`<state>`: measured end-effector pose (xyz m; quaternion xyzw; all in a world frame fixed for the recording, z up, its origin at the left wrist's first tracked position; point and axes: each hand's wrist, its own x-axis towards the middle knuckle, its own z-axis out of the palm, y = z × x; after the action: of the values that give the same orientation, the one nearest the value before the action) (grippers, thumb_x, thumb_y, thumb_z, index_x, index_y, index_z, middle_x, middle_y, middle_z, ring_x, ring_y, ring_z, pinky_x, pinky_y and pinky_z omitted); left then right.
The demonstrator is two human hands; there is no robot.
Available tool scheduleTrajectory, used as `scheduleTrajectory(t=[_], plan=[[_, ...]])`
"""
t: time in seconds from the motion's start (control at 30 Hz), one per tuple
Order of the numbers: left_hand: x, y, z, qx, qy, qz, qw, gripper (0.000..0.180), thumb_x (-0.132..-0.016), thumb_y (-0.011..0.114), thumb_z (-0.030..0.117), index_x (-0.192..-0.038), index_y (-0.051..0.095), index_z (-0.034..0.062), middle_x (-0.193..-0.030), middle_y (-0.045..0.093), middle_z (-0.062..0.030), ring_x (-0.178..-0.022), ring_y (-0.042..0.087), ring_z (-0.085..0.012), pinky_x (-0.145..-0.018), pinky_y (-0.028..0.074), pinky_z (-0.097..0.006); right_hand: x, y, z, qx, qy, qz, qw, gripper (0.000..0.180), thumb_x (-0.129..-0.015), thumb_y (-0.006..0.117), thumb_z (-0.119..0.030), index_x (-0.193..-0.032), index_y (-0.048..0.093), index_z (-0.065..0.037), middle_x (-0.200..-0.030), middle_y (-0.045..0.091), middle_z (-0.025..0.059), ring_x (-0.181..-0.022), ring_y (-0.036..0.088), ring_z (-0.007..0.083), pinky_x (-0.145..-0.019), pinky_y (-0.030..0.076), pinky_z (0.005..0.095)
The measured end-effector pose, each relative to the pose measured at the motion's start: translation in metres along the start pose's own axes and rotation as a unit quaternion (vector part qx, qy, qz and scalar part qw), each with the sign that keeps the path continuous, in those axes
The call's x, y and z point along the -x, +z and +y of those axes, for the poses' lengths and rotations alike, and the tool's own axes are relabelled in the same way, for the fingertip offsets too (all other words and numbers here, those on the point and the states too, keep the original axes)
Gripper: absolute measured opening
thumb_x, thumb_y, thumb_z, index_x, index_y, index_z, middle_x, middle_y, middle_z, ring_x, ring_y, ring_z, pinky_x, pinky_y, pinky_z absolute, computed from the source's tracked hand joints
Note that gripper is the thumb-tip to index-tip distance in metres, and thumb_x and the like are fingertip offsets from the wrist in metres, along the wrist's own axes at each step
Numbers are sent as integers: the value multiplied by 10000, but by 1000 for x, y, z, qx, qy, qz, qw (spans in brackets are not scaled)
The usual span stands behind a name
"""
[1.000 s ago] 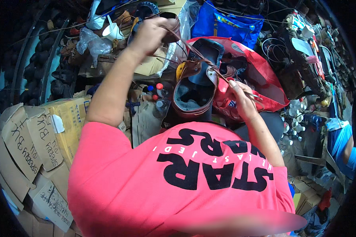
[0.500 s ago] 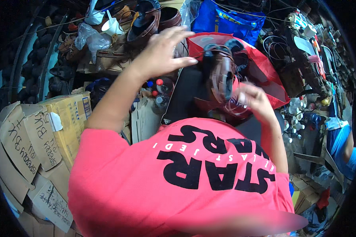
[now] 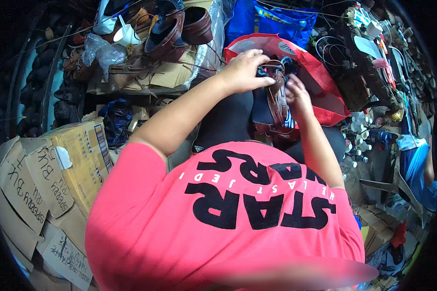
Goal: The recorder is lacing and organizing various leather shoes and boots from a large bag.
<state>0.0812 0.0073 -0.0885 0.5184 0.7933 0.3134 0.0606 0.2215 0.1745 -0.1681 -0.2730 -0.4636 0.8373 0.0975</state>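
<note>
The person held a brown shoe [image 3: 278,97] out in front of the body, over the lap, with both hands on it. The shoe stood roughly on end in the picture, its long axis running away from the person, one end up near the red bag [image 3: 325,82] and the other down toward the knees. The left hand [image 3: 245,72] lay over the far upper end, fingers curled down across the top edge and closed on it. The right hand [image 3: 297,94] pressed against the shoe's right flank, about midway along, fingers bent in against the leather; whether it pinched a lace or thread there could not be told. The two hands were close together, with only the width of the shoe between them, the left a little farther out than the right.

Behind the shoe sat the red bag, with a blue bag [image 3: 277,22] beyond it. To the left, well apart from the hands, other shoes [image 3: 177,29] rested on flattened cardboard, and a stack of cardboard boxes [image 3: 58,165] stood beside the person's left arm. Small bottles [image 3: 361,138] clustered near the right elbow.
</note>
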Motion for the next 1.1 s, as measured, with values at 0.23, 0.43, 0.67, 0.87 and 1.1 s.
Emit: scheduleTrajectory(t=[0.23,0.43,0.67,0.87,1.1], plan=[[-45,42,-10,13,-147,-85,985,904,-576,751,590,-1235,509,19,-1225,511,-258,-1135,510,-397,-979,402,-436,12,8,-4,182,-20,-37,982,406,-914,534,-283,-1255,553,-63,-1185,600,81,-979,578,156,-928,399,284],[-13,0,0,60,-102,44,992,682,-592,819,354,-1088,522,-7,-1052,580,-195,-983,579,-291,-851,462,-374,39,34,-27,427,-214,-112,871,401,-899,548,-357,-1189,621,-90,-1178,610,136,-1210,437,267,-1030,317,376],[20,-85,-22,450,-157,-46,878,354,-751,752,134,-1042,580,30,-880,666,-35,-785,614,-87,-738,497,-247,67,87,-58,415,-241,-152,864,545,-790,699,-183,-1295,508,-115,-1298,455,158,-1165,471,281,-975,381,365],[35,-86,-28,193,-152,-46,968,256,-861,665,251,-917,652,1,-832,595,12,-776,517,-63,-713,433,-232,60,75,-34,436,-138,-150,876,647,-820,667,-168,-1393,368,-159,-1032,632,219,-945,630,286,-821,471,344],[47,-128,-1,100,-204,-23,974,304,-884,622,259,-746,550,-2,-589,429,8,-611,409,-57,-551,358,-259,82,46,-89,384,-127,-192,894,232,-935,549,-184,-1033,613,16,-920,623,82,-870,568,143,-807,446,280]])
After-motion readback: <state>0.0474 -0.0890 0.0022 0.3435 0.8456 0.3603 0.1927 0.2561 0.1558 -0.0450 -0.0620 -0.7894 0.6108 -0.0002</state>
